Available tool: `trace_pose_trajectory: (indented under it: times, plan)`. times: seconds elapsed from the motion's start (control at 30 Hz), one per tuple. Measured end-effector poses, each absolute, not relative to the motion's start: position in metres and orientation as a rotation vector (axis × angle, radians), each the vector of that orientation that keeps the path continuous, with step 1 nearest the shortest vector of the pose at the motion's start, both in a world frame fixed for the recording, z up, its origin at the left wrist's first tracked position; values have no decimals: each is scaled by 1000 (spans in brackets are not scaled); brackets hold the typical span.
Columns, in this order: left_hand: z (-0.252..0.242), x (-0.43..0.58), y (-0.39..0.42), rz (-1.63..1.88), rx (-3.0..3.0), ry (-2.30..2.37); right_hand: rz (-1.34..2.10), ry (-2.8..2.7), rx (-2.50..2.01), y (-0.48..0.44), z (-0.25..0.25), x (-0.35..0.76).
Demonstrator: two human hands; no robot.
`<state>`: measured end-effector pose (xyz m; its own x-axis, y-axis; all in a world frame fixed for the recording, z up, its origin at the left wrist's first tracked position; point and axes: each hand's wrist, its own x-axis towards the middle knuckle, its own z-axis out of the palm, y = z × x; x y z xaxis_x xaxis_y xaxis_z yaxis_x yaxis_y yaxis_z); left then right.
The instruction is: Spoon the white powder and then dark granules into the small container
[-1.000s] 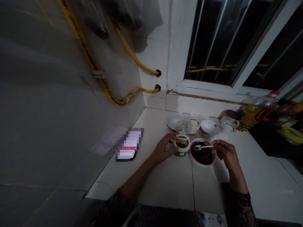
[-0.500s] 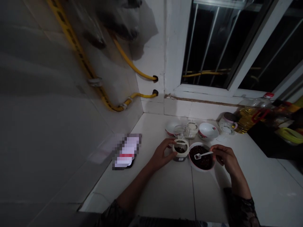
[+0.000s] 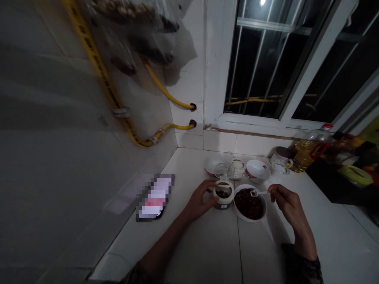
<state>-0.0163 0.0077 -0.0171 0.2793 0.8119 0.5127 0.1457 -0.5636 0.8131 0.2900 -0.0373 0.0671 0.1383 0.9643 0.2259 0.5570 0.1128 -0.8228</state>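
Observation:
My left hand [image 3: 201,200] is wrapped round the left side of a small jar [image 3: 224,202] with a pale rim, its lid flipped up and dark contents inside. My right hand [image 3: 286,200] pinches the handle end of a small white spoon [image 3: 260,193]. The spoon's scoop is over the upper right part of a white bowl [image 3: 264,211] with a pink rim, which holds a dark reddish mixture [image 3: 248,202]. The bowl stands just right of the jar.
Behind are a white bowl [image 3: 258,170], a container with pale contents [image 3: 237,167] and another bowl [image 3: 209,165]. A glass jar [image 3: 280,159] and an oil bottle [image 3: 304,154] stand at the right. A phone [image 3: 155,199] lies left. A black box [image 3: 325,183] holds condiments.
The spoon has moved right and up relative to the bowl, and its scoop now looks tilted. My right hand has shifted slightly right. My left hand stays on the jar; the view has shifted slightly.

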Motion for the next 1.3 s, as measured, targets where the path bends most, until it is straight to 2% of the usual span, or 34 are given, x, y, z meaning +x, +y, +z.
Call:
trace_pose_trajectory:
  times: [0.2, 0.33, 0.53, 0.6, 0.8, 1.0, 1.3]
  plan:
    - [-16, -16, 8, 1305, 1916, 853, 517, -1976, -1553, -45, 65, 276]
    - [-14, -17, 7, 1298, 1915, 866, 473, -2059, -1518, -46, 66, 270]
    - [-13, -17, 7, 1292, 1909, 853, 29, -2028, -1583, -42, 57, 284]
    - [-12, -17, 7, 1299, 1901, 856, -21, -2078, -1587, -38, 51, 282]
    - [-13, -15, 7, 1301, 1885, 856, 270, -2201, -1504, -42, 51, 266]
    - [-11, -16, 7, 1295, 1881, 855, 517, -1866, -1485, -47, 63, 274]
    - [-12, -16, 6, 1290, 1902, 865, 1007, -1488, -1492, -34, 53, 266]
